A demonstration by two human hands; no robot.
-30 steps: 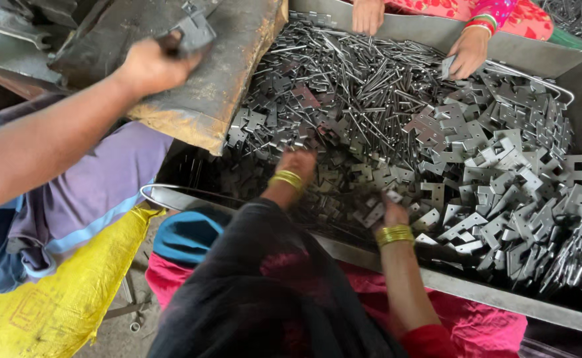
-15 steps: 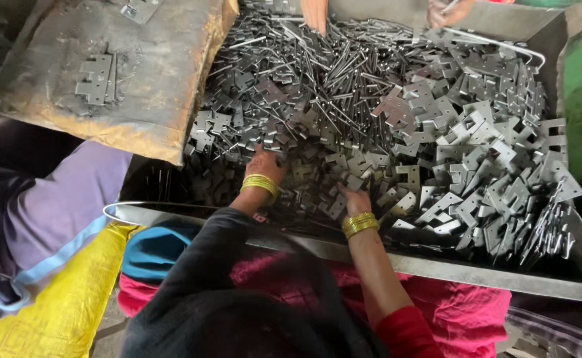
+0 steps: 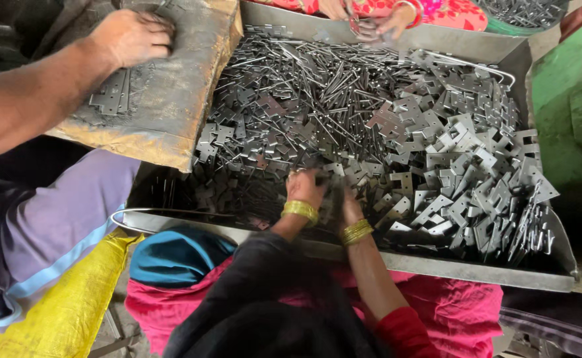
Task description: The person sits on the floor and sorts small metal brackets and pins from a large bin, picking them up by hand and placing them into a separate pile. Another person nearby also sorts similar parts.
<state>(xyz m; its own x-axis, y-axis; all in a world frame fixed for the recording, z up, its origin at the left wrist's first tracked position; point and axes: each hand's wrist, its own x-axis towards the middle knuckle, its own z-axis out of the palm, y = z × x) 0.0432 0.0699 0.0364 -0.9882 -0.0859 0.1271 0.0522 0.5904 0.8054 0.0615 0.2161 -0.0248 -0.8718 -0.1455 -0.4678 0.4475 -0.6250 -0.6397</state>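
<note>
A big grey metal tray (image 3: 450, 268) holds a heap of stamped metal plates (image 3: 450, 152) and thin metal rods (image 3: 317, 73). Both my hands reach into its near edge, each wrist wearing gold bangles. My left hand (image 3: 304, 187) is curled on plates in the heap. Close beside it, almost touching, my right hand (image 3: 350, 209) is blurred, so its grip is unclear. A dark blurred piece sits between the two hands. My black garment (image 3: 264, 305) fills the bottom of the view.
Another person's hand (image 3: 131, 36) presses on a worn brown board (image 3: 171, 99) at the upper left, next to flat plates (image 3: 108, 99). A third person's hands (image 3: 370, 20) work at the tray's far rim. A green surface (image 3: 569, 106) stands right, a yellow sack (image 3: 65, 305) lower left.
My two hands have drawn together at the tray's near edge. The other person's hand has returned onto the brown board, and the far hands are back in view.
</note>
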